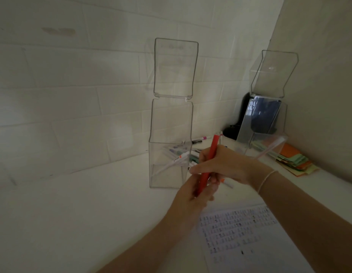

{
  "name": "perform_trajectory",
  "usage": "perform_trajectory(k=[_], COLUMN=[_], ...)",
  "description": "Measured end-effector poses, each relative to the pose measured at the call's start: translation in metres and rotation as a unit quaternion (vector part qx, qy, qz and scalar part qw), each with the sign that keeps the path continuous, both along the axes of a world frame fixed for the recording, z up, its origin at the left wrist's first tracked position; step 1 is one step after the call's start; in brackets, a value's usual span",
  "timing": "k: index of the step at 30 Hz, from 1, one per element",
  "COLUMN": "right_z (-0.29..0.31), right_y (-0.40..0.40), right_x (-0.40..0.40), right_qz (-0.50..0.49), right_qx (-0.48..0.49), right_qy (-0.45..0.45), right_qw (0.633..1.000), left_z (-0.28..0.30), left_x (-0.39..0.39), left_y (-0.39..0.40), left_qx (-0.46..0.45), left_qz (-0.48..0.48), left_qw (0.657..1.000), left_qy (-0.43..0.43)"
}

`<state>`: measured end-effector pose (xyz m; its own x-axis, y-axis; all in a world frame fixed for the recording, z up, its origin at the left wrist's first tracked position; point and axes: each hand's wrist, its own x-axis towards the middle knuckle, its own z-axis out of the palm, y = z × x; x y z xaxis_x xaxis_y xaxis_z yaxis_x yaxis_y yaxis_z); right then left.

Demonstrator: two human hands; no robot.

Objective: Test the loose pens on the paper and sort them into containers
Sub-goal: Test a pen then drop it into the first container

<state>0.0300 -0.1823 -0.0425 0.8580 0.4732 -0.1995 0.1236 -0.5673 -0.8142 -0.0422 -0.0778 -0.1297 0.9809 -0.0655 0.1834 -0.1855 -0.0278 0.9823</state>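
A red pen (209, 160) stands nearly upright between both hands. My right hand (224, 164) grips its middle, and my left hand (193, 194) holds its lower end from below. Just behind them stands a clear plastic container (169, 142) with its lid flipped up; a white pen (177, 160) lies slanted inside. Several loose pens (198, 140) lie on the counter behind that container. A white pen with an orange tip (227, 183) lies under my right hand. The paper (248, 233), covered with rows of small test marks, lies at the lower right.
A second clear container (263, 119) with a raised lid stands at the back right corner, before a dark object (232, 132). A pile of orange, green and yellow paper slips (293, 160) lies to its right. A tiled wall runs behind the white counter (72, 213).
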Motion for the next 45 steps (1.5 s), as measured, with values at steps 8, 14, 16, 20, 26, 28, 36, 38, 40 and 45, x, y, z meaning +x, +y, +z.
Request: perform_trajectory(k=[8,14,16,20,26,28,36,38,40,45], right_z=[0.001,0.028,0.035,0.039,-0.013,-0.034,-0.078,-0.085,-0.09,-0.092], right_y=[-0.005,-0.031,-0.036,-0.046,-0.054,-0.054,-0.049,-0.047,-0.046,-0.047], right_x=[-0.004,0.001,0.0,-0.023,-0.087,-0.099,-0.108,-0.109,-0.109,-0.111], right_qz=[0.032,-0.065,-0.134,-0.216,-0.234,-0.242,-0.3,-0.311,-0.314,-0.304], right_qx=[0.065,0.157,0.266,0.407,0.264,0.249,0.178,0.137,0.114,0.105], right_qy=[0.055,0.062,0.047,0.012,-0.031,-0.003,-0.057,-0.108,-0.146,-0.171], right_qw=[0.996,0.984,0.953,0.888,0.935,0.938,0.935,0.934,0.931,0.931], left_z=[0.003,0.0,0.0,-0.007,-0.012,-0.013,-0.018,-0.019,-0.022,-0.026], left_x=[-0.003,-0.002,0.0,0.004,0.0,-0.001,-0.002,-0.002,-0.002,-0.003], left_y=[0.001,0.0,0.0,0.001,-0.003,-0.003,-0.007,-0.008,-0.008,-0.008], left_qx=[0.02,-0.014,-0.005,0.157,0.347,0.381,0.454,0.473,0.493,0.523], left_qz=[0.029,0.04,0.054,0.1,0.075,0.054,0.043,0.049,0.059,0.067], left_qw=[0.999,0.999,0.998,0.983,0.934,0.922,0.886,0.873,0.857,0.832], left_qy=[-0.029,-0.02,-0.008,-0.002,-0.032,-0.042,-0.087,-0.108,-0.137,-0.174])
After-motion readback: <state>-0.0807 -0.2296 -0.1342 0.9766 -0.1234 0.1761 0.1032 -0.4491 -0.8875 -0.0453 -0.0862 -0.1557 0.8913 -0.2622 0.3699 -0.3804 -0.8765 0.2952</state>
